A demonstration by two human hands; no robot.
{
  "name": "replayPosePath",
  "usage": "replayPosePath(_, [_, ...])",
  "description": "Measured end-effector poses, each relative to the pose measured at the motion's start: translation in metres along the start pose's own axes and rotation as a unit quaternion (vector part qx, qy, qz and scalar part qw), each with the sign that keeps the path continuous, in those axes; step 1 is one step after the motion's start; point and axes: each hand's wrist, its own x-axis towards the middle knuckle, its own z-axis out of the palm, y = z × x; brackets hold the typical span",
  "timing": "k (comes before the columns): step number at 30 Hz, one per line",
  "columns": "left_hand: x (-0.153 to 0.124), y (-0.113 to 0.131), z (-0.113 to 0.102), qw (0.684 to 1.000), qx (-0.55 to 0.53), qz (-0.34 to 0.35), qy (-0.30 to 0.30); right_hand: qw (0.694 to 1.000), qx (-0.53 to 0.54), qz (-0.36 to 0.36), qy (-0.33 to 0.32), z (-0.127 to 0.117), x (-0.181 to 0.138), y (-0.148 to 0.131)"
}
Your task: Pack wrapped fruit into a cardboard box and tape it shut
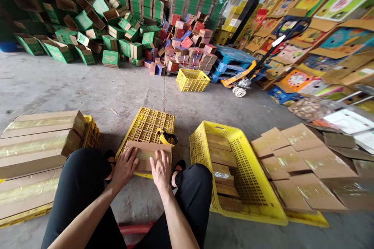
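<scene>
A small taped cardboard box [144, 160] lies on an upturned yellow plastic crate [149, 118] between my knees. My left hand [125, 163] rests flat on the box's left part, fingers stretched out. On its right end lies my right hand [161, 166], also flat with fingers extended. Just beyond the box, a tape dispenser [166, 137] with yellow and black parts sits on the crate. To my right stands a yellow crate [248, 171] with several cardboard boxes [223, 159] along its left side.
Large taped cartons [35, 144] are stacked at my left. Flat-topped cardboard boxes [298, 163] sit at the far right. Across the concrete floor are another yellow crate [193, 80], a pallet jack [248, 72], blue pallets [230, 56] and heaps of green boxes [111, 58].
</scene>
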Motion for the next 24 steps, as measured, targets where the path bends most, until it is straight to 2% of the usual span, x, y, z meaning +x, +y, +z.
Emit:
replayPosePath(5, [-0.002,-0.003,0.002,0.998,-0.012,-0.056,0.018,0.999,-0.01,0.033,0.003,0.014,-0.014,0.044])
replayPosePath(9, [0.0,-0.003,0.003,0.997,-0.007,-0.067,0.023,0.999,-0.018,0.019,-0.019,0.017,-0.02,0.051])
replayPosePath(14, [-0.006,0.002,0.003,0.997,0.061,-0.052,0.024,0.997,-0.047,0.042,-0.047,0.007,-0.025,0.03])
replayPosePath(16, [-0.013,0.01,0.005,0.998,0.068,-0.007,0.001,0.998,-0.034,0.016,-0.04,0.005,-0.031,0.016])
replayPosePath(20, [-0.027,0.024,0.005,0.991,0.042,0.108,-0.065,0.996,0.012,-0.085,-0.033,0.007,-0.045,-0.015])
replayPosePath(22, [-0.03,0.026,0.001,0.988,0.026,0.13,-0.081,0.993,0.024,-0.113,-0.038,0.007,-0.047,-0.024])
replayPosePath(24, [-0.03,0.024,-0.004,0.989,0.01,0.119,-0.082,0.992,0.026,-0.116,-0.043,0.004,-0.045,-0.026])
